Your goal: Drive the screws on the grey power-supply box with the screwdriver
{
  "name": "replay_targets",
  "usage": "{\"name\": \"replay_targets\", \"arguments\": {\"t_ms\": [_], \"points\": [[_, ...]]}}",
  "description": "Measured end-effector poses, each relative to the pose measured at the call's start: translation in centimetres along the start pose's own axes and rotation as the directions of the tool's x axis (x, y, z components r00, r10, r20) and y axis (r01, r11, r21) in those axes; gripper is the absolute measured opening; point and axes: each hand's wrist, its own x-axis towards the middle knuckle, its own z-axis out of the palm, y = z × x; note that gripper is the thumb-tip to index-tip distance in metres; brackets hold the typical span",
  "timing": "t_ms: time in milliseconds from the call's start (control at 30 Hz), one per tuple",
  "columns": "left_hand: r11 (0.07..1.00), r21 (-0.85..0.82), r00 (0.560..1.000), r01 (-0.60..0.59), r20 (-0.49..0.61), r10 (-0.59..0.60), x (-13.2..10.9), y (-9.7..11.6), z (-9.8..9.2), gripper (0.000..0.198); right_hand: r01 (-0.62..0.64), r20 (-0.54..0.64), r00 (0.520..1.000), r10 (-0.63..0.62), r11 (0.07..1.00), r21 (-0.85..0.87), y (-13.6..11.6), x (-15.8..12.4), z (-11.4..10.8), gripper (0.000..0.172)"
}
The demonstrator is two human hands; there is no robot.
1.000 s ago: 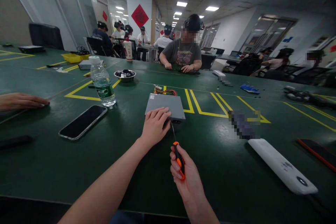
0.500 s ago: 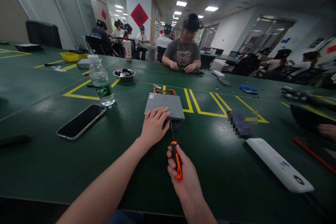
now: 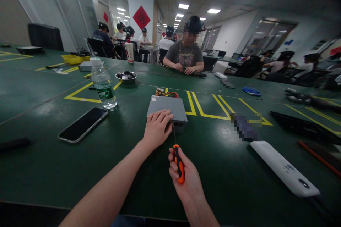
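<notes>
A grey metal computer power supply (image 3: 170, 104) lies flat on the green table, its bundle of coloured cables (image 3: 167, 93) at the far side. My left hand (image 3: 157, 126) grips its near left corner, fingers across the top and the thumb down by the front face. In my right hand (image 3: 186, 170) is a screwdriver (image 3: 179, 166) with an orange and black handle, wrapped by the fingers. Its thin shaft points up at the front face of the power supply, near my left thumb. Whether the tip sits in a screw is too small to tell.
On the left are a phone (image 3: 83, 125), a water bottle (image 3: 103, 87) and a metal bowl (image 3: 126, 77). A white device (image 3: 283, 168), a dark flat panel (image 3: 306, 126) and an orange-edged item (image 3: 319, 156) lie on the right. A person (image 3: 183, 51) sits opposite.
The screwdriver handle has turned slightly in my right hand, while my left hand stays on the power supply. At the right edge, another person's hand has let go of the dark panel, which now lies flatter.
</notes>
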Motion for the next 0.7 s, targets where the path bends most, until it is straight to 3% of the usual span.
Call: {"name": "replay_targets", "arguments": {"t_ms": [167, 300, 433, 600, 700], "points": [[1.000, -0.006, 1.000, -0.002, -0.013, 0.002, 0.01, -0.05, 0.06, 0.027, 0.087, -0.052, 0.995, -0.089, 0.996, -0.023, 0.33, 0.01, 0.03, 0.027], [1.000, 0.006, 1.000, -0.001, -0.013, 0.001, 0.02, -0.08, 0.10, 0.025, 0.033, -0.116, 0.993, -0.036, 0.999, -0.022, 0.40, 0.05, 0.01, 0.025], [1.000, 0.011, 1.000, -0.005, -0.009, 0.005, 0.02, -0.08, 0.02, 0.025, -0.007, -0.090, 0.996, 0.004, 0.999, -0.042, 0.42, 0.08, -0.03, 0.029], [1.000, 0.000, 1.000, -0.004, -0.006, 0.004, 0.03, -0.12, 0.01, 0.025, 0.107, -0.063, 0.992, -0.112, 0.991, -0.084, 0.77, 0.05, -0.17, 0.036], [1.000, 0.003, 1.000, -0.004, -0.011, 0.004, 0.03, -0.15, 0.10, 0.025, 0.073, -0.069, 0.995, -0.078, 0.995, -0.071, 0.77, -0.03, -0.06, 0.038]]}}
